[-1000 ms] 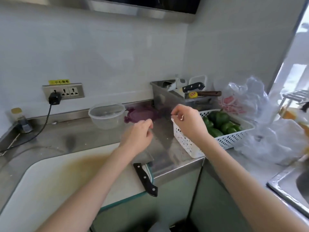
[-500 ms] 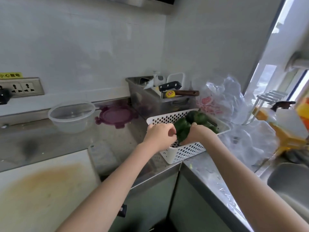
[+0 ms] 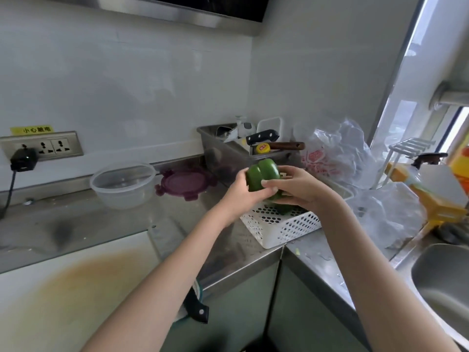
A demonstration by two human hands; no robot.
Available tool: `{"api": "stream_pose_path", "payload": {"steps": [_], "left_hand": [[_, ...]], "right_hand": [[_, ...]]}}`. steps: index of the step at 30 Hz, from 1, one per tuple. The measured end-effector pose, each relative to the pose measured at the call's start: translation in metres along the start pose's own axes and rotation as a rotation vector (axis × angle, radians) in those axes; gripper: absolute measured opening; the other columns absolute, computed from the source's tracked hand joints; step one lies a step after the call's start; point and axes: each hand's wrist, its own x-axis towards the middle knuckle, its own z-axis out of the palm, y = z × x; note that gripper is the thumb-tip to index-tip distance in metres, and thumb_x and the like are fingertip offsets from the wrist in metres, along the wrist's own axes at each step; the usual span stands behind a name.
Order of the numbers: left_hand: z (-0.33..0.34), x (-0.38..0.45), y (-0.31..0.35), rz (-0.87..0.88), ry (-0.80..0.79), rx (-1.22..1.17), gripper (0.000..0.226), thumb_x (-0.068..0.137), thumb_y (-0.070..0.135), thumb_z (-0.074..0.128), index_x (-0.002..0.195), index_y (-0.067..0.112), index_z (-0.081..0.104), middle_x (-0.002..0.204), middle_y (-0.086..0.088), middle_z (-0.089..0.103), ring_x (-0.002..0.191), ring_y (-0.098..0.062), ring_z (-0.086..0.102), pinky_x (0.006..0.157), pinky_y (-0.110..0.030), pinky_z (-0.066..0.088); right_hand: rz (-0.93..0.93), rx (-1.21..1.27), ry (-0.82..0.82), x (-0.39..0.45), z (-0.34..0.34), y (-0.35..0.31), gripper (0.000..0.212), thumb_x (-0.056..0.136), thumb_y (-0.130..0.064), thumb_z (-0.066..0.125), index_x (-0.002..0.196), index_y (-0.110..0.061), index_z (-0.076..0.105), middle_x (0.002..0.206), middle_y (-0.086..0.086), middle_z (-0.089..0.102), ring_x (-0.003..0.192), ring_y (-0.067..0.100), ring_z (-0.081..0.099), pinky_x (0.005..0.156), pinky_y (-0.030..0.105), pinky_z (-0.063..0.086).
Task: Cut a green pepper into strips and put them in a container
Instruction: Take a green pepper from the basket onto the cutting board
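**Over the basket: pepper in hand, board next**

Above white basket [image 3: 279,224], left hand [image 3: 237,193] and right hand [image 3: 300,188] both grip green pepper [image 3: 262,177]. Carry it to cutting board [image 3: 76,288]; knife [image 3: 196,307] there, clear container [image 3: 123,184] behind.

- Green pepper [image 3: 262,175]: gripped between both hands, left hand [image 3: 239,191] and right hand [image 3: 302,188], above white perforated basket [image 3: 281,224].
- Clear plastic container [image 3: 123,183]: on steel bench [image 3: 76,224]; purple lid [image 3: 184,182] beside it.
- Cutting board [image 3: 76,288]: near left; black knife handle [image 3: 196,308] at its right edge.
- Sink [image 3: 441,283]: far right.
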Motion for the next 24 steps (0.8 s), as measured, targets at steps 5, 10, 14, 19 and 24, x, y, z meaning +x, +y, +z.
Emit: {"api": "stream_pose_path", "payload": {"steps": [5,10,14,19,24], "left_hand": [[-0.061,-0.037,-0.004,0.130,0.119,0.083,0.104,0.053,0.024,0.091,0.140,0.027,0.035,0.135,0.004,0.047,0.122,-0.008,0.047,0.100,-0.022,0.038],[-0.127,-0.110,-0.028,0.161,0.211,0.327,0.093,0.052,0.007,0.090,0.131,0.022,0.043,0.129,-0.003,0.047,0.115,-0.014,0.049,0.096,-0.025,0.046],[-0.164,-0.175,-0.046,0.089,0.327,0.362,0.088,0.053,0.008,0.090,0.123,0.030,0.042,0.121,0.006,0.050,0.107,-0.010,0.053,0.079,-0.009,0.045],[-0.191,-0.235,-0.074,-0.088,0.280,0.317,0.108,0.056,0.012,0.089,0.139,0.045,0.028,0.134,0.013,0.041,0.117,-0.007,0.048,0.089,-0.013,0.045],[-0.202,-0.268,-0.091,-0.127,0.259,0.385,0.102,0.052,0.011,0.090,0.128,0.046,0.032,0.126,0.017,0.045,0.110,0.000,0.051,0.084,-0.007,0.044]], "right_hand": [[-0.214,0.045,-0.227,-0.017,0.054,0.002,0.065,0.072,-0.001,0.078,0.124,-0.027,0.047,0.122,0.004,0.056,0.105,0.023,0.064,0.087,0.044,0.055],[-0.456,-0.192,-0.341,-0.030,0.147,0.015,0.076,0.065,0.003,0.083,0.124,-0.018,0.040,0.121,0.006,0.056,0.108,0.021,0.060,0.086,0.031,0.055],[-0.492,-0.181,-0.467,-0.041,0.215,0.029,0.075,0.067,0.000,0.082,0.125,-0.018,0.039,0.125,0.007,0.053,0.112,0.015,0.056,0.090,0.029,0.053],[-0.266,-0.247,-0.636,-0.056,0.265,0.040,0.063,0.077,-0.022,0.078,0.129,-0.025,0.042,0.119,0.010,0.060,0.103,0.024,0.064,0.083,0.038,0.057],[-0.143,-0.277,-0.732,-0.058,0.294,0.050,0.060,0.077,-0.032,0.077,0.128,-0.020,0.046,0.109,0.015,0.065,0.092,0.027,0.069,0.083,0.043,0.057]]}}
